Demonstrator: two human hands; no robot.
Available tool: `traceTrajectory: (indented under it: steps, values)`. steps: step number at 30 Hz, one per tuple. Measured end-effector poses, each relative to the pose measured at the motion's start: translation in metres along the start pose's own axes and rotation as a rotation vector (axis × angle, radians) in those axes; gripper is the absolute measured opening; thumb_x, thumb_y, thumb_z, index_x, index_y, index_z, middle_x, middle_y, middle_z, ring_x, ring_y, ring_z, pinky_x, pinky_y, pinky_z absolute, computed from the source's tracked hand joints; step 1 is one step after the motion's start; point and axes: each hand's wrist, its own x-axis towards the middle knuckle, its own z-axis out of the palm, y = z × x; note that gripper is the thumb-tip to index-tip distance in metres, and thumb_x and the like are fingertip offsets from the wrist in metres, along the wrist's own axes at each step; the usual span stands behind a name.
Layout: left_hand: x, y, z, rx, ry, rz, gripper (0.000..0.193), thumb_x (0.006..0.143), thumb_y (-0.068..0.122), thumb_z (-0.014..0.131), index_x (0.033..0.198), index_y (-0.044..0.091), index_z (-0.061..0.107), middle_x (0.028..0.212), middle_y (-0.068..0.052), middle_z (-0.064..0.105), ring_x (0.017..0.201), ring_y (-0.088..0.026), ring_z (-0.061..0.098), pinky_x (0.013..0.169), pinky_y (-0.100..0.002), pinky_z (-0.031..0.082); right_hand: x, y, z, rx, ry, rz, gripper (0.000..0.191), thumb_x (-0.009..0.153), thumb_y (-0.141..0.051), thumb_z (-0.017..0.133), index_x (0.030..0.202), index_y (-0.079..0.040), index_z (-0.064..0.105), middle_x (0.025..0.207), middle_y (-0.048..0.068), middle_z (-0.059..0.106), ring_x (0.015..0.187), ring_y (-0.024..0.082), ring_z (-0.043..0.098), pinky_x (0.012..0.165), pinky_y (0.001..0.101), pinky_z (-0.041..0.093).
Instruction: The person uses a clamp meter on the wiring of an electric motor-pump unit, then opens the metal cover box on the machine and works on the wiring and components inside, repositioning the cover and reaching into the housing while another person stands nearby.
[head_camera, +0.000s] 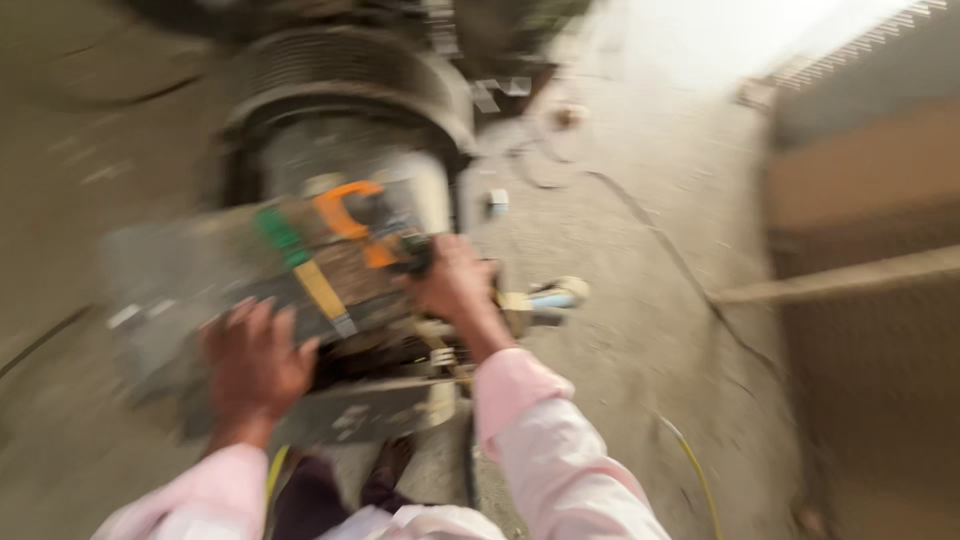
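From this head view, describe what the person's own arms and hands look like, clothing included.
Both arms wear long, loose, pale pink sleeves that end at the wrists. The left hand and right hand are bare: no gloves show. No watch, ring or band can be made out, though motion blur hides fine detail. The left sleeve and right sleeve show soft folds and no visible markings.

Yellow cable (690, 465) on concrete floor (640, 300)

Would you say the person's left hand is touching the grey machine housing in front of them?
Cannot tell. In the head view the left hand lies spread over the grey machine housing, but motion blur hides whether the palm presses it or hovers above.
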Motion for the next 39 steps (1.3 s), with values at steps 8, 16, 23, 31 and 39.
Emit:
traceTrajectory:
  steps: [8, 16, 23, 31, 39]
  values:
    - [0.005, 0.022, -0.011, 0.689, -0.191, 0.027, 0.049, 0.082, 0.067, 0.061, 0.121, 0.037, 0.064, 0.132, 0.009, 0.055, 0.14, -0.013, 0.047, 0.123, -0.05, 0.026, -0.014, 0.028, 0.015, 0.135, 0.187, -0.117, 0.109, 0.072, -0.069, 0.077, 0.157, -0.012, 0.038, 0.142, 0.015, 0.056, 0.13, 0.033, 0.056, 0.099, 0.0625, 0.041]
    - [0.004, 0.024, -0.007, 0.749, -0.259, 0.005, 0.048, 0.086, 0.07, 0.057, 0.122, 0.039, 0.063, 0.132, 0.011, 0.053, 0.142, -0.011, 0.044, 0.125, -0.05, 0.024, -0.009, 0.06, 0.022, 0.224, 0.308, -0.104, 0.083, 0.084, -0.064, 0.073, 0.143, -0.01, 0.051, 0.134, 0.015, 0.058, 0.127, 0.034, 0.056, 0.1, 0.0629, 0.038]
    - [-0.005, 0.007, 0.003, 0.109, -0.016, -0.022, 0.051, 0.088, 0.046, 0.072, 0.129, 0.017, 0.065, 0.138, -0.006, 0.058, 0.14, -0.027, 0.048, 0.126, -0.056, 0.031, -0.081, 0.048, 0.033, 0.324, 0.671, -0.483, 0.042, 0.085, -0.028, 0.079, 0.117, -0.004, 0.067, 0.122, 0.017, 0.065, 0.114, 0.037, 0.063, 0.096, 0.0473, 0.049]
    - [-0.003, -0.007, 0.017, 0.036, -0.039, -0.056, 0.051, 0.086, 0.045, 0.067, 0.127, 0.014, 0.063, 0.139, -0.01, 0.055, 0.14, -0.032, 0.045, 0.119, -0.063, 0.026, -0.095, 0.027, 0.039, 0.43, 0.535, -0.52, 0.031, 0.085, -0.017, 0.079, 0.111, -0.004, 0.067, 0.112, 0.014, 0.068, 0.098, 0.03, 0.07, 0.084, 0.0402, 0.059]
    - [-0.004, -0.013, 0.018, 0.025, -0.057, -0.055, 0.052, 0.09, 0.047, 0.063, 0.13, 0.013, 0.061, 0.139, -0.011, 0.055, 0.141, -0.032, 0.044, 0.12, -0.063, 0.024, -0.071, 0.006, 0.051, 0.309, 0.463, -0.582, 0.037, 0.089, -0.025, 0.08, 0.116, -0.005, 0.066, 0.107, 0.011, 0.068, 0.093, 0.027, 0.07, 0.08, 0.0403, 0.057]
